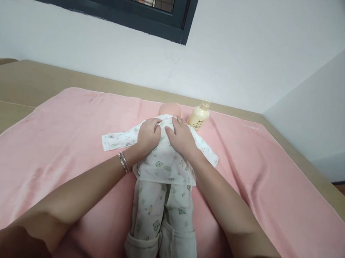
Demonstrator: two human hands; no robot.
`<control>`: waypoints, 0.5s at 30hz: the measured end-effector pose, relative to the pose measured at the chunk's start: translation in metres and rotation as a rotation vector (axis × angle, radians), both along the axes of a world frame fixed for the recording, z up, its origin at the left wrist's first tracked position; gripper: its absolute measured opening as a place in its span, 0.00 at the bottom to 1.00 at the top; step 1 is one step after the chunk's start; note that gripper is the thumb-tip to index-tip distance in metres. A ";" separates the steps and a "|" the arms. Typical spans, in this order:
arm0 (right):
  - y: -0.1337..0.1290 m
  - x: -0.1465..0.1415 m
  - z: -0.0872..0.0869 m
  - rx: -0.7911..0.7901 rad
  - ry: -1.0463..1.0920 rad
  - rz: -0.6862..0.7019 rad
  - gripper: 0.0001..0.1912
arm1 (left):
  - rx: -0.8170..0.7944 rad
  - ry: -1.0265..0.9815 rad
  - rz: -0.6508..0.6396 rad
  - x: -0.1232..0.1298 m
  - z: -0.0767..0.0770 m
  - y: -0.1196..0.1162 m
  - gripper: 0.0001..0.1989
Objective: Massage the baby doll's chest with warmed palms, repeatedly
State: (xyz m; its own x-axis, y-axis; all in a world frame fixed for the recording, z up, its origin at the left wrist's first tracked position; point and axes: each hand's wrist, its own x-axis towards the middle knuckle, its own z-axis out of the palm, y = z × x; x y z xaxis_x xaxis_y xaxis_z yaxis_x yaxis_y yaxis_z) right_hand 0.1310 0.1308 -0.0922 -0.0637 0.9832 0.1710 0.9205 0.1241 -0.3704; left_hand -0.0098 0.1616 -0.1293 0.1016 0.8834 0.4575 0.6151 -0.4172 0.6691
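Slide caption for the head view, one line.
Left hand and right hand lie on the printed white top of a doll, near a yellow bottle on a pink blanket.

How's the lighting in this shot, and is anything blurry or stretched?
Head view: soft, fairly even light, with darker shadow on the pink blanket along the bottom; head view: left hand, right hand and printed shirt reasonably clear, the bottle's fine print unreadable; head view: forearms look stretched, top-right corner darkened.
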 end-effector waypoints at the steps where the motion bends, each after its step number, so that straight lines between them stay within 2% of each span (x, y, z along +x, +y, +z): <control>1: 0.002 0.001 -0.001 0.004 0.002 -0.013 0.35 | -0.011 0.028 0.004 0.001 0.001 0.000 0.20; 5: -0.008 -0.008 -0.001 0.026 -0.094 -0.056 0.35 | -0.072 0.158 -0.004 0.002 0.010 0.002 0.21; 10: -0.037 -0.024 0.010 0.023 -0.261 -0.063 0.33 | -0.086 0.218 -0.131 -0.003 0.019 0.009 0.19; 12: -0.038 -0.022 0.015 -0.010 -0.243 -0.015 0.33 | -0.091 0.243 -0.136 -0.004 0.022 0.009 0.19; 15: -0.025 -0.008 0.018 -0.119 -0.111 0.010 0.34 | -0.088 0.359 -0.094 -0.002 0.027 0.001 0.19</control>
